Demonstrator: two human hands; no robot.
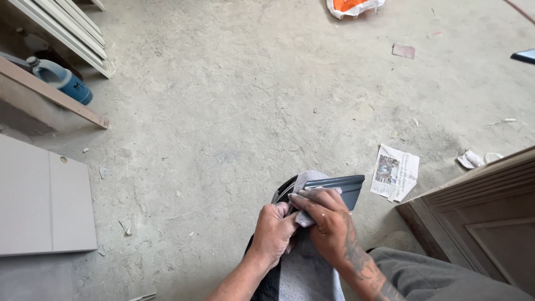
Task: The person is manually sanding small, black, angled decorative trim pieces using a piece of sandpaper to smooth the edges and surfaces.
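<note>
A: Report the scene from the left edge inward.

B: A grey flat panel (47,203) lies on the concrete floor (223,111) at far left. Above it, a wooden batten (53,92) runs diagonally, with a blue plastic jug (61,79) behind it and white slats (64,30) leaning near the top corner.

A: State the position of the held item relative to the hands.

B: A dark grey moulded trim piece (340,187) sits at lower centre, just above and between both hands. A grey cloth (309,267) is wrapped over its near end and hangs down between the forearms.

A: Left hand state?

B: The left hand (274,228) is clenched around the lower end of the trim piece and the cloth, knuckles up, forearm rising from the bottom edge.

A: Right hand state?

B: The right hand (326,217) grasps the cloth, pressing it onto the trim piece with fingers extended leftward. The forearm is tattooed and angles in from lower right, above a grey-trousered leg (440,278).

A: Items to the right?

B: A torn newspaper sheet (394,173) lies on the floor just beside the trim piece. A brown panelled wooden door (479,223) fills the right edge. An orange and white bag (354,6) lies at top centre.
</note>
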